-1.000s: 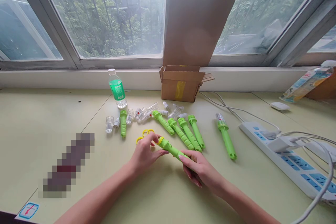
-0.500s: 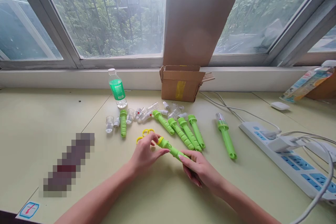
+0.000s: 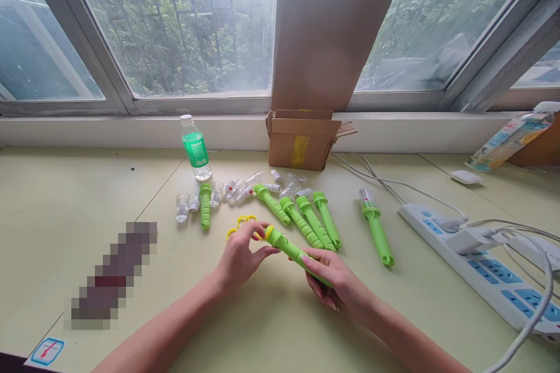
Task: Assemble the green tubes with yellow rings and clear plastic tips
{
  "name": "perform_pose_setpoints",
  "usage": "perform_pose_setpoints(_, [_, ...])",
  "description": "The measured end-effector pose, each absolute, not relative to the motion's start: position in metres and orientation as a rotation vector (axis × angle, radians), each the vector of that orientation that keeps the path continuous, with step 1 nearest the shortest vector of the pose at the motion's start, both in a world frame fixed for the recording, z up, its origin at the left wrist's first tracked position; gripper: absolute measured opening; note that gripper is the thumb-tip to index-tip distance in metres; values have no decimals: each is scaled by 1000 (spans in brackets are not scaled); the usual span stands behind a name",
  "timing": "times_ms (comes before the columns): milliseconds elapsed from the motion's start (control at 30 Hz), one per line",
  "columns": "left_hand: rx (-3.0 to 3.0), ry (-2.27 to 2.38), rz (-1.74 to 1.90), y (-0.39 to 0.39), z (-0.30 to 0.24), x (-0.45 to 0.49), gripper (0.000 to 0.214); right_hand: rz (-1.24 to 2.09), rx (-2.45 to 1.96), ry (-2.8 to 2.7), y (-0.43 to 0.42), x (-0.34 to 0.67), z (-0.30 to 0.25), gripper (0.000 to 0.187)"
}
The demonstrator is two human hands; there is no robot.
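My right hand (image 3: 330,277) is closed around the lower part of a green plastic flashlight tube (image 3: 291,249), which tilts up to the left. A yellow ring (image 3: 268,233) sits around the threaded upper end of that tube. My left hand (image 3: 245,247) has its bent fingertips at this ring, with the thumb lower down beside the tube. More yellow rings (image 3: 245,220) lie on the table just behind my left hand. Beyond my hands, several similar green tubes (image 3: 301,230) lie side by side, and one green tube (image 3: 205,207) lies apart to the left.
Clear plastic cups (image 3: 182,208) and small white parts (image 3: 273,187) are scattered behind the tubes. A green-labelled bottle (image 3: 195,148) and a cardboard box (image 3: 301,143) stand farther back. At right are a clear-topped green flashlight (image 3: 378,233) and a power strip (image 3: 464,262) with cables.
My right hand has slid down the green tube, so more of its middle shows. The ringed end has moved slightly up and right, with my left fingers still at it.
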State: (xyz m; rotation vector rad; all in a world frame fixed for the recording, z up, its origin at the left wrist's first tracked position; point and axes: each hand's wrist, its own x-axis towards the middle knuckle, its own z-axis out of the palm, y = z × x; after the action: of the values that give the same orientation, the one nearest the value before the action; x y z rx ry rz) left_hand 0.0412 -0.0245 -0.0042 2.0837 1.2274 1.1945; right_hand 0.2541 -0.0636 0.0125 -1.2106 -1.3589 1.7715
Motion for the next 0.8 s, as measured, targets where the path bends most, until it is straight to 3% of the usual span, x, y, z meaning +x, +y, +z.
perform_pose_setpoints(800, [2026,1172,1239,-24,-7,45,32,1827,-1150,-1266,-64,259,6,40])
